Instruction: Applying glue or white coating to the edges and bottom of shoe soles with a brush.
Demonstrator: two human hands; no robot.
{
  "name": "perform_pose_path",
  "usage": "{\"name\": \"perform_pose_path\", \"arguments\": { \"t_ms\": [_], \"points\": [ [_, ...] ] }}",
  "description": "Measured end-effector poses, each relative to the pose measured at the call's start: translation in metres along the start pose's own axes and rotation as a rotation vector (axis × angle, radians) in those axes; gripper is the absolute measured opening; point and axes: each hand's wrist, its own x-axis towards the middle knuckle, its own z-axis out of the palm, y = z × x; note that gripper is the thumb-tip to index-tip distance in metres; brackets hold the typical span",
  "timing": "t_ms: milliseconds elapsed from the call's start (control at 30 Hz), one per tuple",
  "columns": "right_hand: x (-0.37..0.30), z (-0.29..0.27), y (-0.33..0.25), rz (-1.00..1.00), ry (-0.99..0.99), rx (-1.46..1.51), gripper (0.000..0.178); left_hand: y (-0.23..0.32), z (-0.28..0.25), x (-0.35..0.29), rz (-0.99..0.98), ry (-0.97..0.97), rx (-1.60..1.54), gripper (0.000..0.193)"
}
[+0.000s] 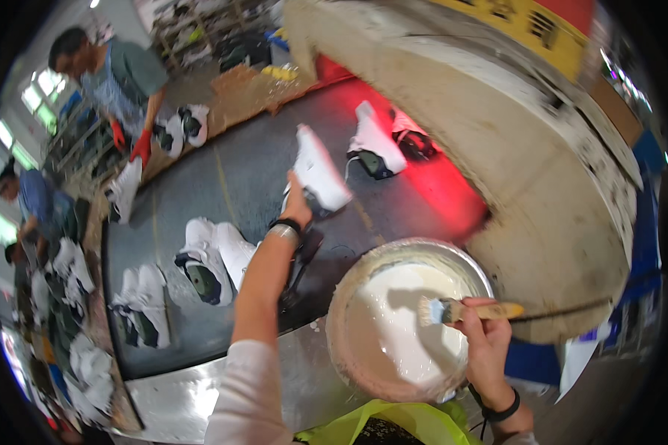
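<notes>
My left hand (295, 202) is closed around a white shoe (320, 172) with a dark lower part, held above a dark conveyor belt (208, 174). The shoe is slightly blurred. In my right hand (485, 343) is a flat paintbrush (439, 311) with a wooden handle, gripped between thumb and fingers. Its pale bristles hang over a round metal basin (339, 326) of creamy white liquid (393, 297). Whether the bristles touch the liquid I cannot tell. Just beyond the held shoe, another white shoe (378, 141) stands on the belt beside a red-lit opening.
White and dark shoes (200, 263) stand on the belt to the left, with another pair (142, 304) farther left. A large beige machine housing (482, 126) borders the right side. Across the belt, a person in red gloves (142, 147) handles a shoe (125, 189). More shoes (89, 374) are piled at lower left.
</notes>
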Motion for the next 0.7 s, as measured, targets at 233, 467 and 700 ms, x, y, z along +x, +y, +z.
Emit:
{"name": "perform_pose_path", "arguments": {
  "t_ms": [233,467,700],
  "points": [
    [0.043,-0.007,0.008,0.047,0.064,-0.067,0.024,0.026,0.073,0.028,-0.048,0.179,1.637,0.068],
    [0.031,-0.029,0.0,0.025,-0.077,0.01,0.02,0.062,0.046,-0.15,0.925,0.177,1.713,0.05],
    [0.005,-0.033,-0.006,0.04,-0.194,0.112,0.022,-0.011,0.033,-0.215,0.356,0.61,2.16,0.11]
  ]
}}
